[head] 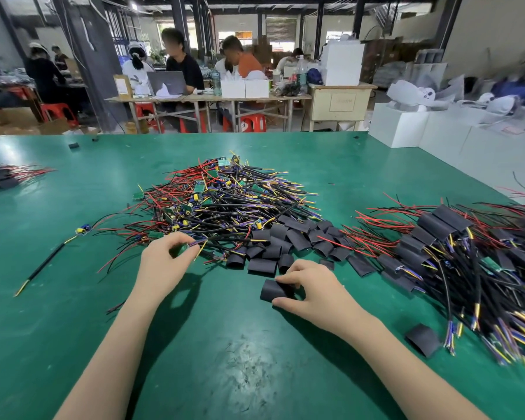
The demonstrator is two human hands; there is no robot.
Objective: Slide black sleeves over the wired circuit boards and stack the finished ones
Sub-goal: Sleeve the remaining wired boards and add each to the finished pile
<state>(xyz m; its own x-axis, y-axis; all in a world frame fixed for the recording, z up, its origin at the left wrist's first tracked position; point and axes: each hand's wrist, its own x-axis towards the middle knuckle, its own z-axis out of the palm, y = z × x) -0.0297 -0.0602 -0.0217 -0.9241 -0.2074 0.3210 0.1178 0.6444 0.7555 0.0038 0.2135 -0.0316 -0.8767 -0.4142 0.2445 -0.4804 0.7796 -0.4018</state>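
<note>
Left hand (164, 262) fingers pinching small green wired circuit board (181, 250) at heap's near edge; right hand (309, 291) fingers gripping flat black sleeve (275, 291) on green table (73, 298). No legible writing.

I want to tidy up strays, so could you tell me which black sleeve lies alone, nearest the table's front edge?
The black sleeve at the lower right, beside the wire ends of the finished stack; the other loose sleeves cluster farther back.

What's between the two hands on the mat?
Head view: only bare green mat lies between the left hand, pinching a board, and the right hand, holding a sleeve.
</note>
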